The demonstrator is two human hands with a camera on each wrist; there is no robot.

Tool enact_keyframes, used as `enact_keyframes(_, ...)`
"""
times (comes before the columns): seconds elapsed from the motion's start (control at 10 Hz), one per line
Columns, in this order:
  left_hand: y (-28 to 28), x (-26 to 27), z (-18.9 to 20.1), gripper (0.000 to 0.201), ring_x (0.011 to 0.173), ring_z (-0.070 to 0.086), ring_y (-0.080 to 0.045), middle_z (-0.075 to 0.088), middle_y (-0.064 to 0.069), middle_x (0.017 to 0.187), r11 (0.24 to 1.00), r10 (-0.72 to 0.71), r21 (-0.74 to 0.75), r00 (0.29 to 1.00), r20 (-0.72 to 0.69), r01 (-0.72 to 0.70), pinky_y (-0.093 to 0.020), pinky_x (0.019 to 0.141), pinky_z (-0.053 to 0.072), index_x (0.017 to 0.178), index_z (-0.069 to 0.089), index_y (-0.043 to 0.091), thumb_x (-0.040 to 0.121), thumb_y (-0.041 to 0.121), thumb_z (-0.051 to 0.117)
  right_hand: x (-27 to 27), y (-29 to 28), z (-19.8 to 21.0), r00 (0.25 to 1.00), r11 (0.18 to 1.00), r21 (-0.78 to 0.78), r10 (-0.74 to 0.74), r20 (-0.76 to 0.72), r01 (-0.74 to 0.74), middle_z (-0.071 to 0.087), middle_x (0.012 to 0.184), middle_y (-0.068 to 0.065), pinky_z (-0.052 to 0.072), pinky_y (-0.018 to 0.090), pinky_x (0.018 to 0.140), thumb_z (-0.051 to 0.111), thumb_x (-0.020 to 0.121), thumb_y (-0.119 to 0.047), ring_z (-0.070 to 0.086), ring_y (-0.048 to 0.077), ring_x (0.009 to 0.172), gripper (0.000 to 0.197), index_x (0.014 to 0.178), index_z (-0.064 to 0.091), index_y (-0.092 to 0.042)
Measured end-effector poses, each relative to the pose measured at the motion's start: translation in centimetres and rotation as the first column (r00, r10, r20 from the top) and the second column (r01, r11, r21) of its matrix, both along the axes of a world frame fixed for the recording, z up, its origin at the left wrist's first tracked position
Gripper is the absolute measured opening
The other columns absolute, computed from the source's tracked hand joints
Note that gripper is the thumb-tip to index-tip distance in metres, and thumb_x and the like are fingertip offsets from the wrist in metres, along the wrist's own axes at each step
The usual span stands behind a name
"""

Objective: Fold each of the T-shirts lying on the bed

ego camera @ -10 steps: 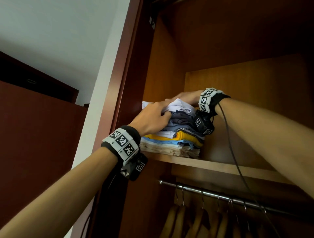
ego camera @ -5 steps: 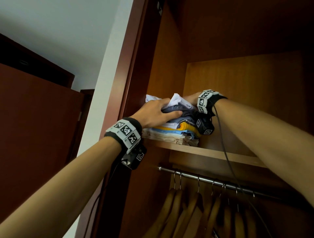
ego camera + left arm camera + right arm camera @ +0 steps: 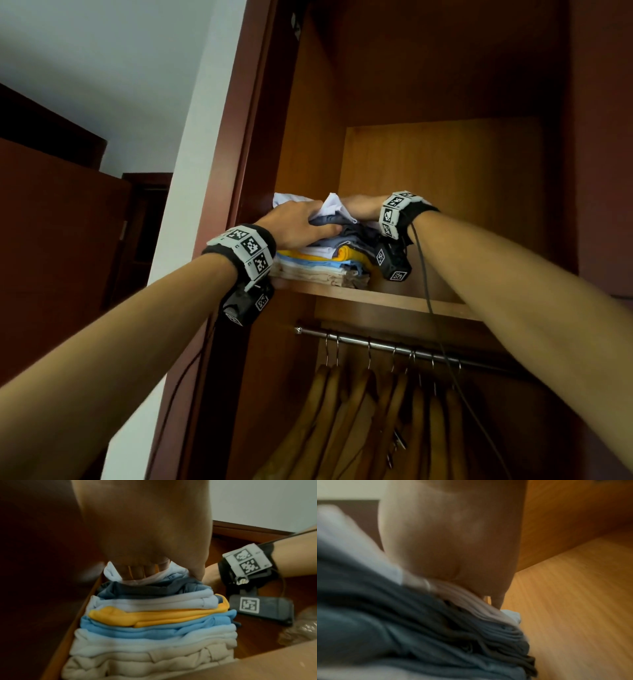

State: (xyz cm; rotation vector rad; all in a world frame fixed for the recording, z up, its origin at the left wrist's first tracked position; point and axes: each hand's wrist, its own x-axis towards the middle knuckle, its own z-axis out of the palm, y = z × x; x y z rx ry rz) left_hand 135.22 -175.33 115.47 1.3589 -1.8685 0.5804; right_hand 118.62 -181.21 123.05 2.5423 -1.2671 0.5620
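A stack of folded T-shirts (image 3: pixel 325 263) sits at the left end of a wardrobe shelf (image 3: pixel 394 299), in beige, light blue, yellow, pale grey and dark grey layers (image 3: pixel 154 622). A white T-shirt (image 3: pixel 334 205) lies on top, bunched up between my hands. My left hand (image 3: pixel 298 224) lies over its front left, fingers on the white cloth (image 3: pixel 111 573) and thumb underneath against the dark grey shirt. My right hand (image 3: pixel 363 207) rests flat on the stack's back right; in the right wrist view its palm (image 3: pixel 453 547) presses the dark grey folds (image 3: pixel 402 615).
The wardrobe's side panel (image 3: pixel 308 137) stands just left of the stack. Bare shelf board (image 3: pixel 573 588) lies to the right of it. Below the shelf runs a metal rail (image 3: pixel 394 346) with several wooden hangers (image 3: pixel 376 411). A dark door (image 3: pixel 51 240) stands at the left.
Both hands have stayed on top of the stack. The white shirt has bunched up more between them, and my left thumb has slid further right along the dark grey shirt.
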Motion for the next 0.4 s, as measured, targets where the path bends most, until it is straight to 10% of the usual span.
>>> enact_keyframes(0.2,2.9,-1.4,0.4,0.046,0.096,0.064,-0.025,0.066,0.002,0.102,0.991,0.096,0.084,0.99,0.102,-0.105,-0.036,0.076,0.046,0.118,0.051,0.022,0.098,0.064,0.049,-3.7,5.0,-0.8,0.999,0.997,-0.08,0.018,0.047,-0.015,0.044,0.157,0.009,0.034,0.035,0.114,0.029,0.109,-0.052,0.043,0.028,0.142,0.059,0.152,0.047,-0.014)
enact_keyframes(0.3,3.6,-2.1,-0.1,0.088,0.132,0.054,-0.034,0.05,-0.008,0.153,0.989,0.14,0.032,0.985,0.101,-0.144,-0.051,0.104,0.047,0.159,0.016,0.029,0.091,0.075,0.047,-6.7,8.2,-2.2,0.985,0.979,-0.184,0.114,0.127,-0.089,0.056,0.145,0.005,0.04,0.031,0.098,0.04,0.107,-0.05,0.053,0.025,0.131,0.049,0.139,0.058,-0.019)
enact_keyframes(0.4,5.1,-2.9,-1.2,0.09,0.148,0.036,-0.033,0.024,-0.005,0.168,0.986,0.158,-0.056,0.985,0.071,-0.154,-0.053,0.114,0.038,0.164,0.007,0.025,0.097,0.064,0.052,-9.7,10.7,-3.9,0.953,0.951,-0.278,0.2,0.228,-0.134,0.07,0.117,0.002,0.05,0.035,0.087,0.048,0.104,-0.046,0.065,0.023,0.104,0.034,0.116,0.068,-0.022)
